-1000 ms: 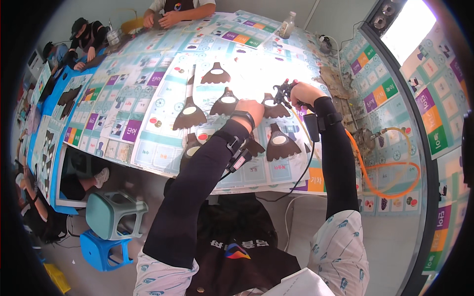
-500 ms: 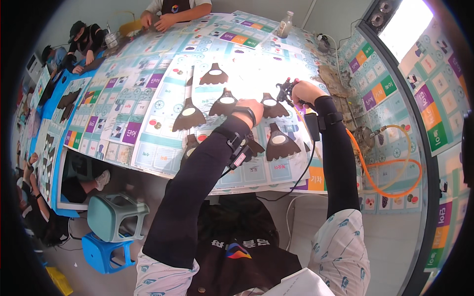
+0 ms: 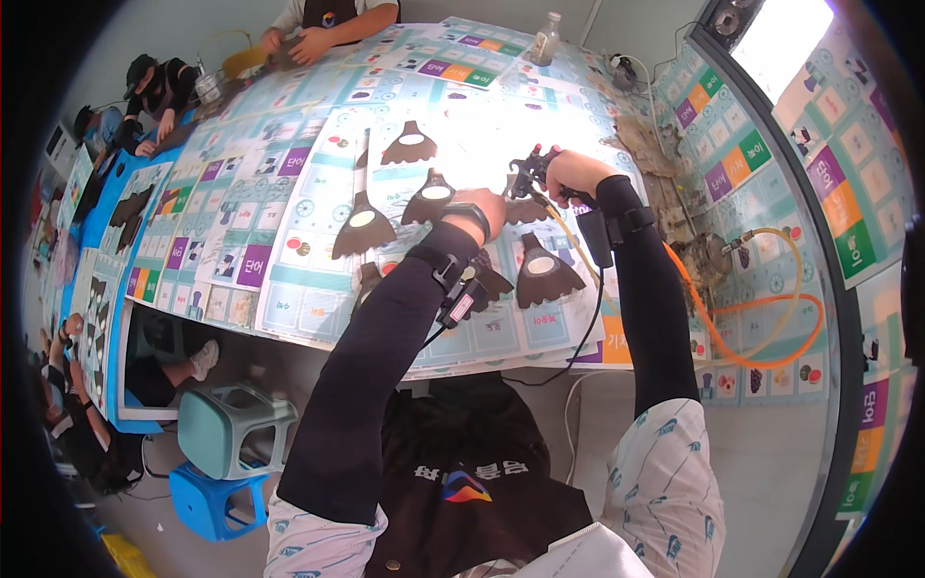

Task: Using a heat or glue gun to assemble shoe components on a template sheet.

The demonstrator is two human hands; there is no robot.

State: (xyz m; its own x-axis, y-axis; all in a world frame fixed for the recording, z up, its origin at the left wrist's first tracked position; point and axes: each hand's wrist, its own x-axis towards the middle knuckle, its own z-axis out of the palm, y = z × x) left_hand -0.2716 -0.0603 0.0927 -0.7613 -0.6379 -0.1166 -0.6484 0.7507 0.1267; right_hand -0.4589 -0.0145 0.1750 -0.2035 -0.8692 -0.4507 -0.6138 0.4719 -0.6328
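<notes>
My right hand (image 3: 578,175) is closed round a small black spray gun (image 3: 528,179), with a thin yellowish hose hanging from it. The gun's front points left, over a brown fan-shaped piece (image 3: 526,210) that it partly covers. My left hand (image 3: 485,209) is low over the table beside that piece; its fingers are hidden, so I cannot tell what they touch. Several similar brown pieces with scalloped edges and pale ovals lie around, such as one by my left wrist (image 3: 430,196), one farther off (image 3: 409,146), and one nearer me (image 3: 547,272).
Printed sheets cover the table (image 3: 318,279), with strong glare at its middle. A glass bottle (image 3: 545,40) stands at the far edge. An orange hose (image 3: 718,332) loops at the right. A person's hands (image 3: 310,44) work across the table; stools (image 3: 226,433) stand lower left.
My right hand and the spray gun have moved left, over the brown piece between my hands. My left hand has shifted slightly left.
</notes>
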